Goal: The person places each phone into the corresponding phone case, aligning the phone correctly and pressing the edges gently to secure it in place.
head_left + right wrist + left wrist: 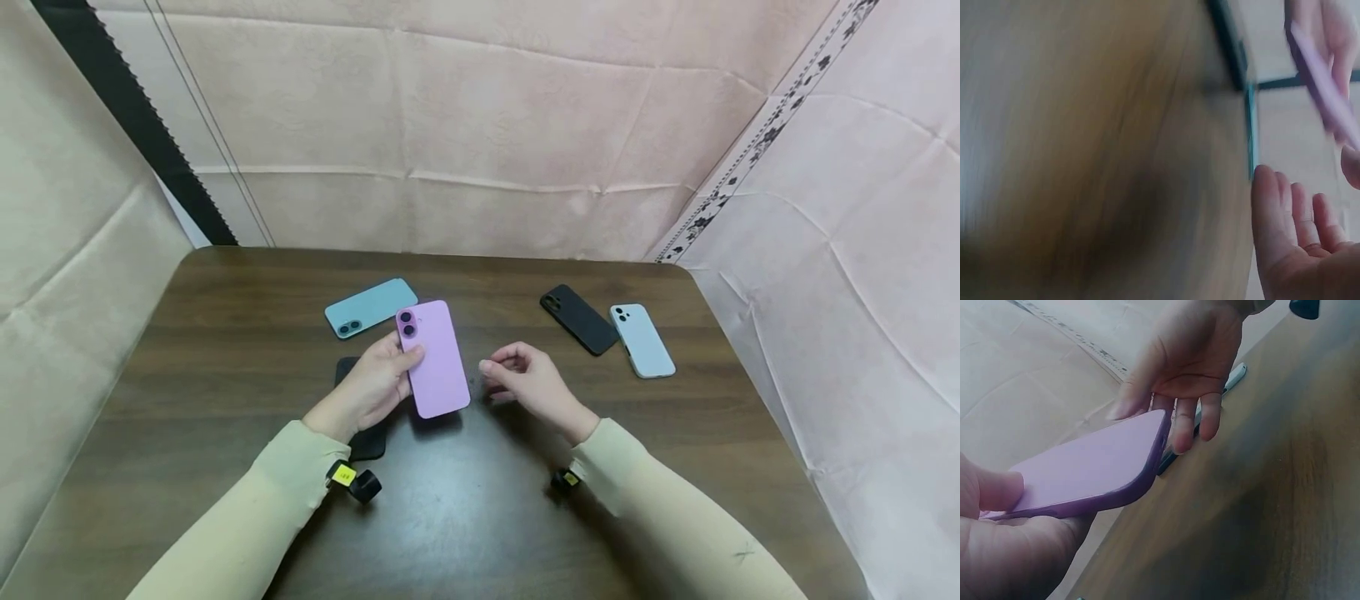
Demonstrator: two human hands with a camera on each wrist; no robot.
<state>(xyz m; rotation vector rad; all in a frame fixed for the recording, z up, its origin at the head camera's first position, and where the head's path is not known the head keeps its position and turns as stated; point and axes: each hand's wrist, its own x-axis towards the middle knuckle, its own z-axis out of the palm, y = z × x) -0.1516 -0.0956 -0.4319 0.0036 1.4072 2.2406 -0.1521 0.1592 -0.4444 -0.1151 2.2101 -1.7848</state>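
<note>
My left hand (372, 385) grips a purple smartphone (442, 371) by its left side, thumb across its back. Two camera lenses show at the phone's upper left corner, and it is held above the table. In the left wrist view the phone's (1094, 459) darker purple edge faces the camera. To its right is my right hand (538, 387), fingers loosely bent with nothing in them. The right wrist view shows that hand (1300, 240) with its fingers extended, apart from the phone.
Behind the purple phone lies a teal phone (378, 306). A black phone (370, 444) is partly hidden under my left hand and wrist. At the right, a black phone (577, 318) lies beside a pale blue phone (643, 342). Cloth sheets stand around the wooden table (225, 358).
</note>
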